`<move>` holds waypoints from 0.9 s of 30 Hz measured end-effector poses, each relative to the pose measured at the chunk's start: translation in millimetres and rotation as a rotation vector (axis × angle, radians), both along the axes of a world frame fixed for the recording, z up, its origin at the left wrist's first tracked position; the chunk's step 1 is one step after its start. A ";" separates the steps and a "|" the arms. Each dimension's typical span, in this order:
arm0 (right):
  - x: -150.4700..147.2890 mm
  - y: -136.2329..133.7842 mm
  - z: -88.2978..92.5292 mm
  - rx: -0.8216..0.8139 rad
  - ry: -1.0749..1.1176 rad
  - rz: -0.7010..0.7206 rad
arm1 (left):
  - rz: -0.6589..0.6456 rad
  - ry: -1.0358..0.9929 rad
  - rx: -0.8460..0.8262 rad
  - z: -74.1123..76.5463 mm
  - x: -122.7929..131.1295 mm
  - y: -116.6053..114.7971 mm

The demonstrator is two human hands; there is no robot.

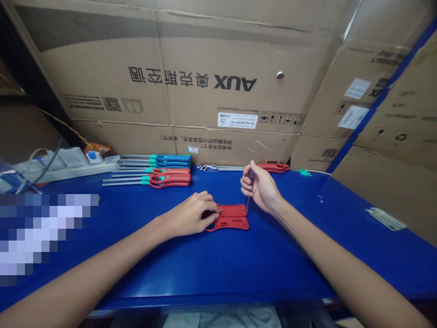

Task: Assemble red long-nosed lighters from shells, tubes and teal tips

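Two red plastic halves of a lighter handle (235,222) lie side by side, inner sides up, on the blue table. My left hand (200,213) bends over their left end, fingers closed on the casing, hiding that part. My right hand (262,187) is in a fist around a small screwdriver (248,201) held upright. Its thin shaft points down at the right end of the upper half; I cannot tell whether the tip touches it.
Blue and red long-nosed lighters (170,177) are stacked at the back left. Farther right lie metal rods (228,168) and red lighter handles (278,168). A white power strip (102,166) stands left. Cardboard (191,50) walls the back; flat metallic strips (385,219) lie right.
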State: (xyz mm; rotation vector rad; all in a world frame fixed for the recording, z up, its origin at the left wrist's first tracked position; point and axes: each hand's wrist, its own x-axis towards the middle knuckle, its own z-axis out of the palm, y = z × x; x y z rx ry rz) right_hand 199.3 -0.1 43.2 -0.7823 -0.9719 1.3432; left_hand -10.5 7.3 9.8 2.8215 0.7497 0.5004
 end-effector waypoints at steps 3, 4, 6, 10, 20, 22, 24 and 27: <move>-13.6 -8.5 3.1 -0.014 0.106 0.022 | 0.018 -0.010 -0.017 -3.1 3.2 -0.6; -18.3 -10.2 3.4 -0.017 0.125 0.017 | 0.022 -0.013 -0.019 -3.6 4.2 -1.0; -27.0 -11.4 3.7 -0.014 0.138 0.002 | 0.029 -0.016 -0.029 -4.2 5.9 -1.8; -40.9 -7.2 4.9 -0.002 0.095 -0.034 | 0.021 -0.013 -0.065 -6.0 8.9 -2.3; -54.3 -5.7 10.0 0.027 0.010 -0.018 | 0.031 -0.040 -0.087 -9.1 11.1 -0.7; -54.7 -5.4 8.6 0.015 0.023 -0.016 | 0.032 -0.027 -0.080 -8.1 10.3 -1.2; -55.3 -4.3 7.0 0.002 0.032 -0.014 | 0.032 -0.010 -0.069 -7.1 9.4 -1.8; -56.5 -2.5 5.6 -0.012 0.040 -0.013 | 0.014 0.002 -0.052 -6.2 8.6 -2.4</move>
